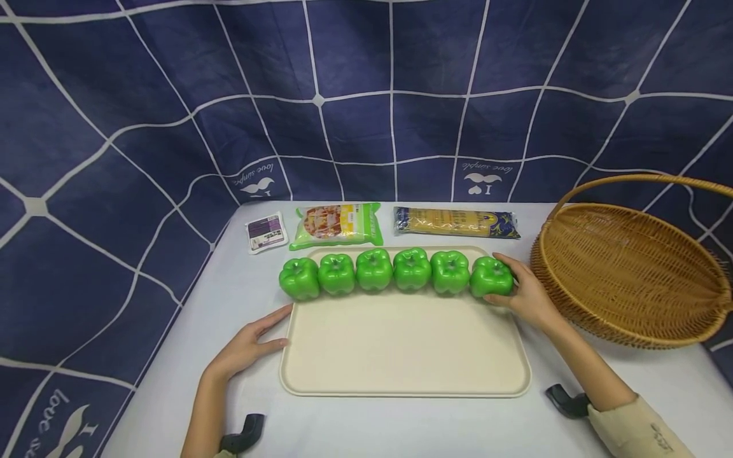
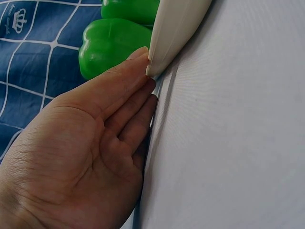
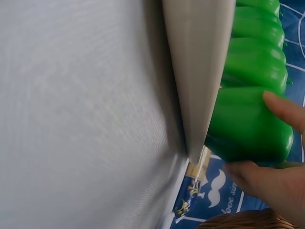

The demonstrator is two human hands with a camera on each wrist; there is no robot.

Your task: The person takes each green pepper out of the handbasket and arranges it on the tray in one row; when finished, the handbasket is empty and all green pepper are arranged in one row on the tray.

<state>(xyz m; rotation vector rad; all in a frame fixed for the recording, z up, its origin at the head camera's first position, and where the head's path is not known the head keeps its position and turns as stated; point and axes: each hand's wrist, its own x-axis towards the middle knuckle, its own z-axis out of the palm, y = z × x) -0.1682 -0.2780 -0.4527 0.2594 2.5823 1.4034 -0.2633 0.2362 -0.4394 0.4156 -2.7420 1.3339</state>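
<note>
Several green bell peppers stand in a row across the far part of a cream tray. My right hand holds the rightmost bell pepper, thumb on the near side and fingers round the far side. In the right wrist view this bell pepper sits at the tray's rim, between thumb and fingers. My left hand is at the tray's left edge, fingers nearly straight. The left wrist view shows its fingertips touching the tray's rim, close to the leftmost bell pepper.
A wicker basket with a high handle stands on the right, beside my right hand. Behind the tray lie a small white packet, a green food bag and a long pasta packet. Blue checked cloth hangs behind the white table.
</note>
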